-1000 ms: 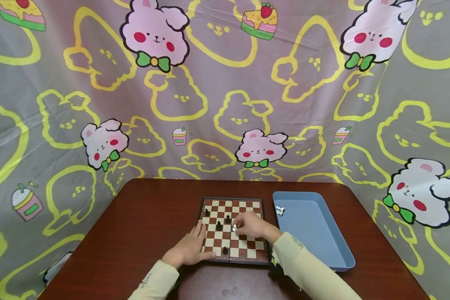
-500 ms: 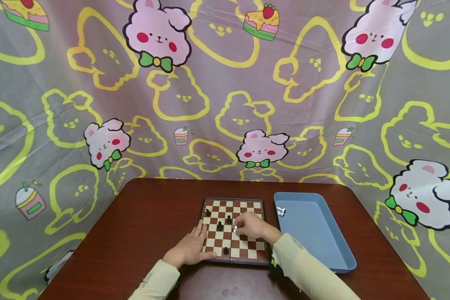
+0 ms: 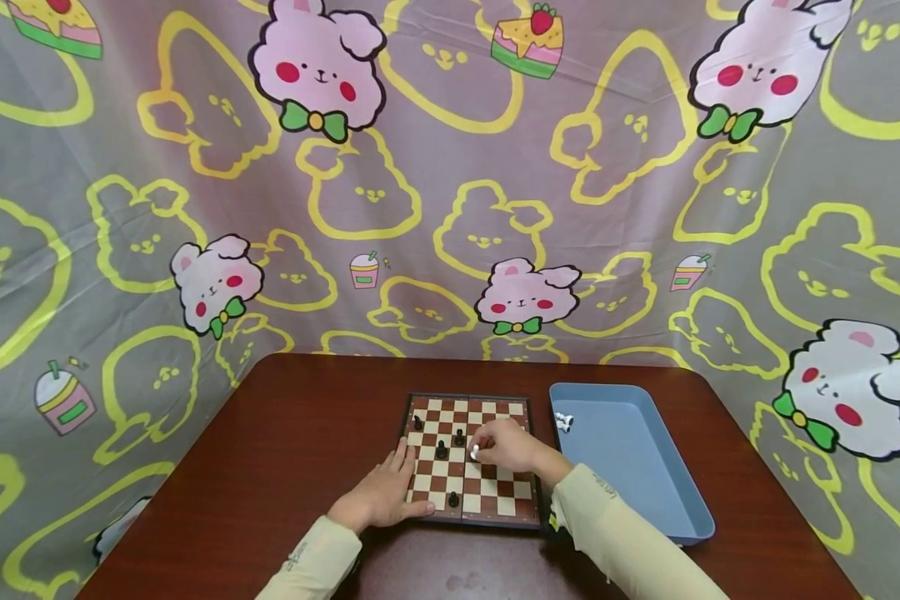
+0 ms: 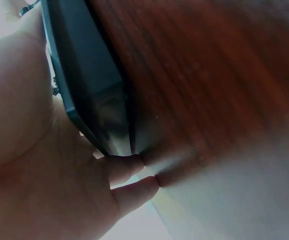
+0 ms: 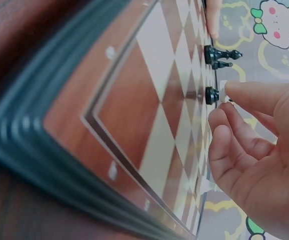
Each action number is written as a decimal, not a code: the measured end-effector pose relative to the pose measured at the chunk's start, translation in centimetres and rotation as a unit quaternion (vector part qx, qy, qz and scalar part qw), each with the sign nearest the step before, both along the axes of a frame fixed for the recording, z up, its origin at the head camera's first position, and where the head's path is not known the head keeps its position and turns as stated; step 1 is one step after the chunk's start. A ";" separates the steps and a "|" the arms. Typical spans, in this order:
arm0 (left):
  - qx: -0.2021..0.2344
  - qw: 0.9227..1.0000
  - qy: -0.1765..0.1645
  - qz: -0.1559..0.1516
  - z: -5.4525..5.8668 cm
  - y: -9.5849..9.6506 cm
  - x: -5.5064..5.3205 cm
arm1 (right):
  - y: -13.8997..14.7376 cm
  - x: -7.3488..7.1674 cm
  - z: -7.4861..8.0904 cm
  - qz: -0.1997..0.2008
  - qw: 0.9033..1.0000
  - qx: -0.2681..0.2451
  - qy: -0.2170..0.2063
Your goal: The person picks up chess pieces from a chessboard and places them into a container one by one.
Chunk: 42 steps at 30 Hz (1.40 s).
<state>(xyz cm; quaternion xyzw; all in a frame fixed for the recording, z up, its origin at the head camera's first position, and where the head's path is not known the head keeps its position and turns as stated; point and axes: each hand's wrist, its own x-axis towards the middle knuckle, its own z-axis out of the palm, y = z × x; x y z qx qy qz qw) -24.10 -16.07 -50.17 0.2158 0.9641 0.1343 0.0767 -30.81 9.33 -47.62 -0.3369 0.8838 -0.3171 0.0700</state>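
Note:
My right hand (image 3: 512,446) pinches a small white chess piece (image 3: 475,452) between thumb and fingertips, over the middle of the chessboard (image 3: 483,504). In the right wrist view only a sliver of that white piece (image 5: 223,91) shows, in front of a black piece (image 5: 211,95). My left hand (image 3: 381,493) rests along the board's left edge, fingers extended and thumb at the near edge. The left wrist view shows two fingertips (image 4: 134,192) reaching the table beside the board's dark side (image 4: 84,55). Several black chess pieces stand on the board, including one (image 3: 442,450) near the centre.
Right of the board lies a blue tray (image 3: 622,450) with white chess pieces (image 3: 563,422) at its left side. Another white piece (image 5: 203,184) stands on the board behind my right hand. The brown table (image 3: 300,417) meets a patterned cloth (image 3: 435,167) at the back.
The head view has shifted slightly. Both hands keep nearly the same places on the board, and my right hand still pinches the white chess piece.

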 end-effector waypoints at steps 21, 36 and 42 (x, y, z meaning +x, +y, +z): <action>-0.004 1.000 -0.002 -0.003 -0.2 -0.1 -0.1 | 2.9 -0.7 1.9 -0.031 0.999 -0.014 -0.005; 0.001 1.000 -0.006 -0.005 -0.4 0.0 -0.1 | 6.0 -1.6 3.2 -0.070 0.997 -0.022 0.015; 0.009 1.000 -0.008 -0.002 0.0 0.0 -0.2 | 7.4 -2.0 3.7 -0.084 0.996 -0.016 0.013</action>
